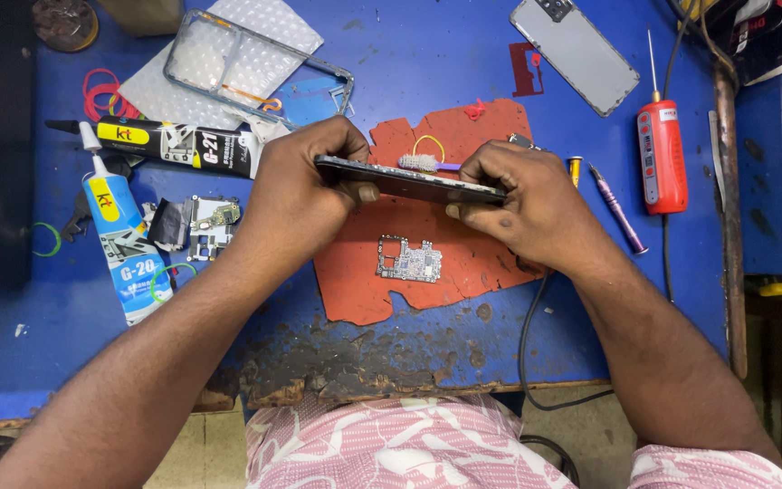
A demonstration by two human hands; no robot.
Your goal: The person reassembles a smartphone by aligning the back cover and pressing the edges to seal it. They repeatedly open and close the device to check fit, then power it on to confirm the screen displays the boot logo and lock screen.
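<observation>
Step in hand, by my judgement: cleaning or dressing one edge of a dismantled phone body [409, 181], which is held on its side above a red work mat [463, 263] on the blue bench [38, 344]. The left hand [305, 195] is closed on the left end of the phone body, thumb under the lower edge and fingers curled over the top. The right hand [522, 204] is closed on the right end, and it also appears to pinch the purple handle of a small brush [420, 163] whose worn white bristles lie on the upper edge near the middle — the grip on the handle is partly hidden, so I cannot fully confirm it. The phone body thus spans between both hands, touching each, clear of the mat. A bare circuit board [409, 261] lies on the mat directly below, apart from both hands. The next move seems to call for a steady left-hand hold while the brush is drawn along the edge with light pressure, keeping debris off the board beneath. Nearby, untouched: two glue tubes [128, 244] at left, a clear phone frame [255, 68] beyond, a grey back cover [576, 50] and a red powered screwdriver [662, 154] at right.
</observation>
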